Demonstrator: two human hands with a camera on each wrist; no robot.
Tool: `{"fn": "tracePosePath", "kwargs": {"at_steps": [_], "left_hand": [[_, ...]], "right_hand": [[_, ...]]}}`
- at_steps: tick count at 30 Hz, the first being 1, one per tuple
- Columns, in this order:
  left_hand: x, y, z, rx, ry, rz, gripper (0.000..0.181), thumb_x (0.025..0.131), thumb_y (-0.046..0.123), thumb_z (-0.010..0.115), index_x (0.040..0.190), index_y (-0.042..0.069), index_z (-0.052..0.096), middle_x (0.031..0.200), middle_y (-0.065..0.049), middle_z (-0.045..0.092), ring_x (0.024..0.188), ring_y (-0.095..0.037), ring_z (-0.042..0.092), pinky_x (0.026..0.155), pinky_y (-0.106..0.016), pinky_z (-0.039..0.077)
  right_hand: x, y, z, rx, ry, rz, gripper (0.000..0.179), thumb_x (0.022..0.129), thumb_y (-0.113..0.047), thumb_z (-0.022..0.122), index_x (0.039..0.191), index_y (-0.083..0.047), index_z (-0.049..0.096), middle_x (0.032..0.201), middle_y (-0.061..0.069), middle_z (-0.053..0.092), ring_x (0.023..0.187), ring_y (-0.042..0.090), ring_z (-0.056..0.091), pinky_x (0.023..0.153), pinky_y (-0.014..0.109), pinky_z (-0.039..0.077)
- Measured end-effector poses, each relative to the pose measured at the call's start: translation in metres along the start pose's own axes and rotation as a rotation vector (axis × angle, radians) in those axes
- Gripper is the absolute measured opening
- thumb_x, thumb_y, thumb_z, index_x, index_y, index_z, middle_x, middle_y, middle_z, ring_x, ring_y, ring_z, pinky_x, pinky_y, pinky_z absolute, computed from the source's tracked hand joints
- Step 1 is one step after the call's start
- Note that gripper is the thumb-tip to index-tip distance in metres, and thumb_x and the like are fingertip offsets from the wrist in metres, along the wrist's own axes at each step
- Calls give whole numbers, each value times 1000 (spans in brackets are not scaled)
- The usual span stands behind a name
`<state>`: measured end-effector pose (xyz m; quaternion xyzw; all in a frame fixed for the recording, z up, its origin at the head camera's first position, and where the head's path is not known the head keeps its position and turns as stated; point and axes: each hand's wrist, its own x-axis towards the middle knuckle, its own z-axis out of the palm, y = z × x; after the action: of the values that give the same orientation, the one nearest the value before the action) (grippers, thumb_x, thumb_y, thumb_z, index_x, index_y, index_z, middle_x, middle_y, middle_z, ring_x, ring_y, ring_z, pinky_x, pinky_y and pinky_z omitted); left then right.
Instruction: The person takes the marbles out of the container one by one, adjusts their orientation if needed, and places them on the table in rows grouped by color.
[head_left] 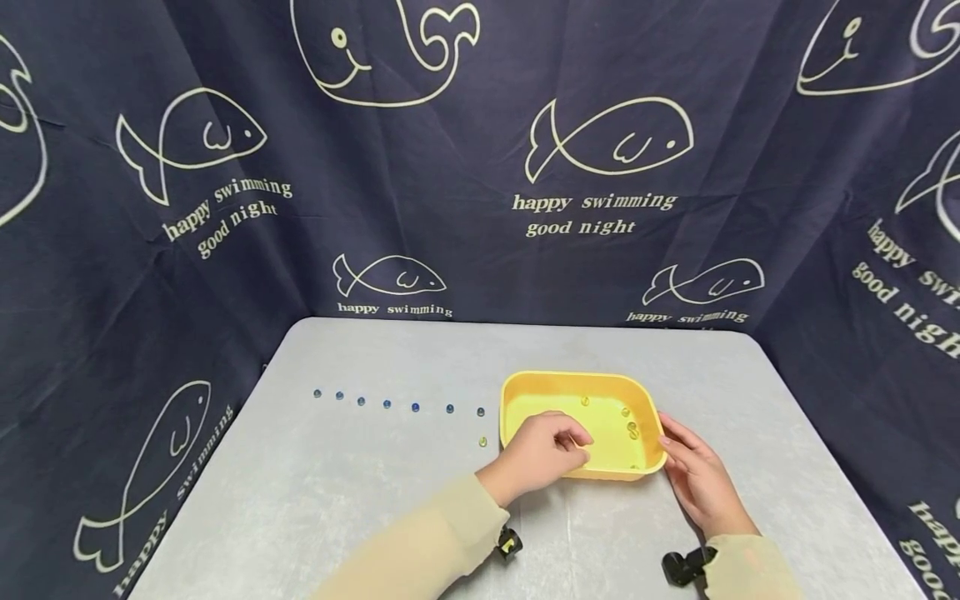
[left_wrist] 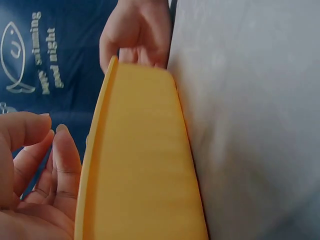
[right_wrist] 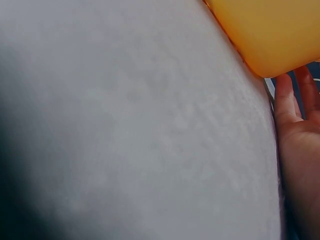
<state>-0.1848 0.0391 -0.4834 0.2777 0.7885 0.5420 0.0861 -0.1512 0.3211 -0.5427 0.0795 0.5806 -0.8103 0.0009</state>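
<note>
A yellow plastic bin point(head_left: 611, 473) stands on the table with several clear yellowish marbles point(head_left: 632, 431) lying inside, mostly toward its right end. Over the bin's near left part is my left hand point(head_left: 543, 450), palm turned inward and fingers loosely bent. In the left wrist view, that hand's thumb and fingertips point(left_wrist: 61, 129) come close together beside the rim, and no marble shows between them. My right hand point(head_left: 699, 479) rests against the bin's right end, its fairly straight fingers point(right_wrist: 285, 95) touching the outer wall. A lone yellowish marble point(head_left: 483, 442) lies left of the bin.
Several blue marbles point(head_left: 387, 404) form a spaced row leading left from the bin on the grey-white table point(head_left: 300, 500). A dark curtain point(head_left: 480, 167) with fish drawings hangs around the back and sides. Black wrist cameras point(head_left: 684, 568) sit at both sleeves.
</note>
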Motion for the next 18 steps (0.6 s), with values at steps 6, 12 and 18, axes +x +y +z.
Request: {"fn": "tracePosePath", "kwargs": {"at_steps": [6,12,18], "left_hand": [[16,5,21,70,-45,18,10,87,8,78,97,10,78,86,16,62,75,4,58,68,-15,51],[33,5,38,175,-74,1,10,88,12,80,97,15,77,84,20,61,74,6,56,66,-11,48],[50,11,49,194,-98,-5,10,87,11,79,97,15,78,82,19,63,74,7,56,69,-9,47]], "right_hand": [[1,2,-1,-9,-2,-17,49,103,-8,63,151,-9,53,138,-11,57,123,2,58,99,21,49],[1,1,0,-4,-18,-25,46,104,-7,61,150,-10,54,138,-12,58,123,3,58,99,21,49],[1,0,0,21,-35,-38,46,104,-4,59,150,-7,54,139,-10,58,124,4,58,101,22,48]]}}
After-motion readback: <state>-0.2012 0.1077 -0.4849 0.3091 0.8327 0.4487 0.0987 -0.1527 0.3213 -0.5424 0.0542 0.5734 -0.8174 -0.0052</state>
